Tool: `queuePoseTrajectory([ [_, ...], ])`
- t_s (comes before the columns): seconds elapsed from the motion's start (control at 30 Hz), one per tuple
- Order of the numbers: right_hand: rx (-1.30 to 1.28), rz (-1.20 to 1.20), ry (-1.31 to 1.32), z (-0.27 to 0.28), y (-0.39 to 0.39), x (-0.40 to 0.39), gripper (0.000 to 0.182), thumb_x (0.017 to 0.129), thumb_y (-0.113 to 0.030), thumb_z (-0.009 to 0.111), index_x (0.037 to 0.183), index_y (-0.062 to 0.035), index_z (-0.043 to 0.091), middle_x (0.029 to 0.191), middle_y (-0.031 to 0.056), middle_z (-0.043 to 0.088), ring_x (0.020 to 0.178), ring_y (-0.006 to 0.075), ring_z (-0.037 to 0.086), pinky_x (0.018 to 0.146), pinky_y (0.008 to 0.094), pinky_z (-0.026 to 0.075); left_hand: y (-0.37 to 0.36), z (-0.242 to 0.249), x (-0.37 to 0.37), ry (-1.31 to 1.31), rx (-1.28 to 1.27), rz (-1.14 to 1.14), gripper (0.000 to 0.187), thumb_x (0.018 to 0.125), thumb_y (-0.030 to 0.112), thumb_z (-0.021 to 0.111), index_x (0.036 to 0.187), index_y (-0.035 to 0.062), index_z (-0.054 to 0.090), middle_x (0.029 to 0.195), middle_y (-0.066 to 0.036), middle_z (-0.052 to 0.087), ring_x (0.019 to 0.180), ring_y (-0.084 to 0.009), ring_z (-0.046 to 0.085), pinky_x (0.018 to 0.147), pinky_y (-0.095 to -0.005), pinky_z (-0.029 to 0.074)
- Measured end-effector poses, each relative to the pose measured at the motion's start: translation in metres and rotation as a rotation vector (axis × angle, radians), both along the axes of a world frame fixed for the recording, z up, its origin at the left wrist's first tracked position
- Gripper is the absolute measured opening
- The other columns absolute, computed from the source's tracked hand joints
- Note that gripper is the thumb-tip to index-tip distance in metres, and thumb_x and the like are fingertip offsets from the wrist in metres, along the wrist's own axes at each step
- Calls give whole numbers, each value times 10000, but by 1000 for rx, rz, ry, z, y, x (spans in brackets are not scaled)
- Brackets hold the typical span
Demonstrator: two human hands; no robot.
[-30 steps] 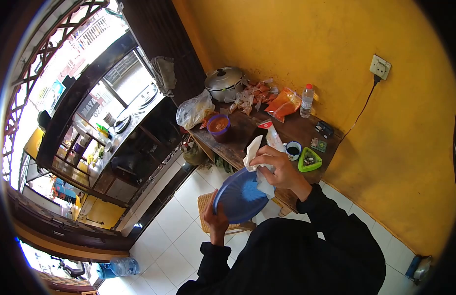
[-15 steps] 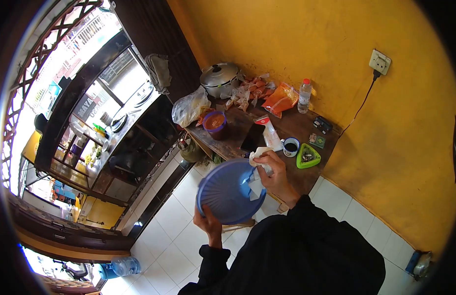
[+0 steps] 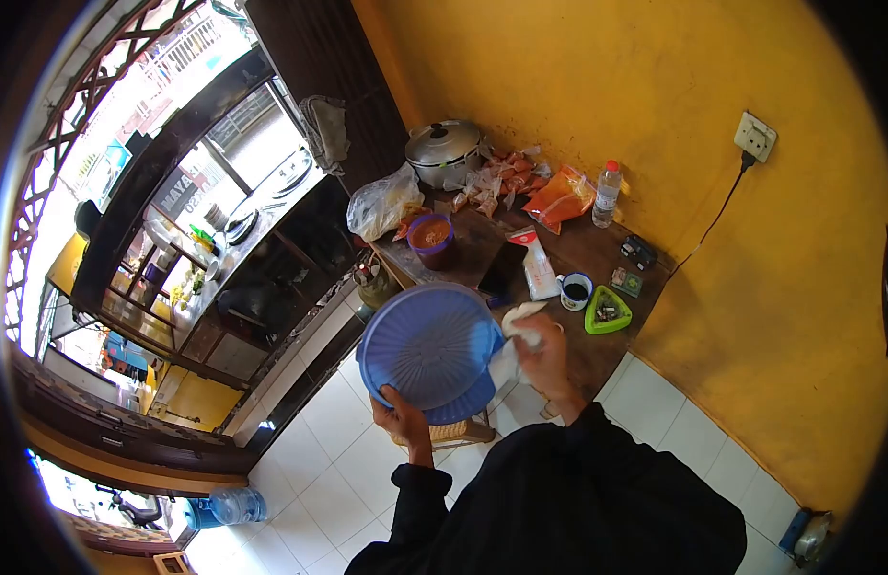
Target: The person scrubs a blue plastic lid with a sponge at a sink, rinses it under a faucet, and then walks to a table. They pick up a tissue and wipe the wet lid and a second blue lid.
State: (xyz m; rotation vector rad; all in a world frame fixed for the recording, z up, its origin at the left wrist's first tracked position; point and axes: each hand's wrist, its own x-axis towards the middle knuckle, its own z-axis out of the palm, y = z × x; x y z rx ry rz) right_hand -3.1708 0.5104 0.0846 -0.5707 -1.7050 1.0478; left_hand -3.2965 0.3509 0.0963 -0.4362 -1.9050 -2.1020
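Note:
A round blue plastic basin [image 3: 429, 345] with ribs fanning across it is tilted up in front of me. My left hand [image 3: 403, 420] grips its lower left rim, thumb on the near face. At the opposite side, my right hand [image 3: 549, 362] is closed on a crumpled white tissue [image 3: 506, 362], held against or just beside the basin's right edge. Exact contact there is blurred. Behind the basin stands a brown wooden table [image 3: 597, 359], partly covered by it.
On the table are a purple tub of red sauce [image 3: 431, 235], a lidded pot [image 3: 444, 151], an orange bag [image 3: 562, 198], a bottle [image 3: 607, 195], a cup [image 3: 575, 291] and a green ashtray [image 3: 608, 311]. A woven stool [image 3: 444, 436] stands below the basin.
The basin has shifted left and its face has turned more toward me. My right hand with the tissue has moved from inside the basin to its right edge, slightly lower.

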Motion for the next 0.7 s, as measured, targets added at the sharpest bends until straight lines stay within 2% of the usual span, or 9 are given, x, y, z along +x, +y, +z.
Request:
queuePoseTrajectory([
  [0.07,13,6,23,38,11,2,226,642,35,578,862,-12,556,865,105,541,828,211,529,757,276,392,-10,-8,-4,-9,-147,-115,250,891,180,392,913,-31,524,813,-63,560,722,-108,496,649,-240,385],
  [0.2,191,184,50,86,25,-9,290,668,-66,605,948,-28,543,898,114,523,859,239,518,759,291,399,-8,-15,-2,13,-119,-150,237,883,167,405,890,-32,535,787,-57,563,717,-105,496,633,-240,386],
  [0.23,262,232,22,94,25,-14,320,658,-80,628,959,-26,535,919,113,515,874,241,513,765,298,401,-2,-9,3,56,-102,-142,211,865,152,426,850,-28,536,705,-33,530,645,-90,454,571,-235,355],
  [0.27,245,297,-22,94,23,-18,320,655,-72,635,954,-20,534,910,104,526,861,222,516,761,285,396,1,-6,5,99,-82,-129,188,847,137,447,810,-24,536,623,-9,496,573,-74,412,509,-229,325],
  [0.43,108,423,-145,50,26,-26,309,652,-42,654,935,-13,533,823,70,567,758,150,542,682,249,414,-13,-26,-7,59,-210,-158,157,818,114,498,855,-27,555,656,-29,552,596,-98,485,540,-236,377],
  [0.5,-81,381,-120,34,22,-8,289,668,-67,649,927,-7,535,763,93,594,684,153,558,632,259,426,-12,-24,-6,-82,-202,-441,193,776,126,571,894,-27,562,692,-54,580,627,-112,517,571,-238,401],
  [0.53,-145,367,-131,18,25,1,283,662,-61,662,909,2,539,774,63,591,698,92,528,631,239,420,-12,-31,-7,-71,-245,-510,271,725,139,635,924,-30,563,706,-66,592,648,-122,543,610,-236,425],
  [0.63,-344,196,-24,-11,32,37,272,660,-54,670,897,0,548,775,34,583,691,88,526,622,228,421,-8,-49,3,-64,-389,-498,296,701,137,652,930,-32,569,722,-76,599,659,-130,560,633,-227,436],
  [0.7,-417,-109,-30,-31,44,72,285,654,-63,688,897,-12,548,763,15,565,670,80,515,602,216,424,-3,-78,-1,-51,-495,-401,241,700,124,646,869,-35,584,676,-73,584,598,-130,535,573,-240,425],
])
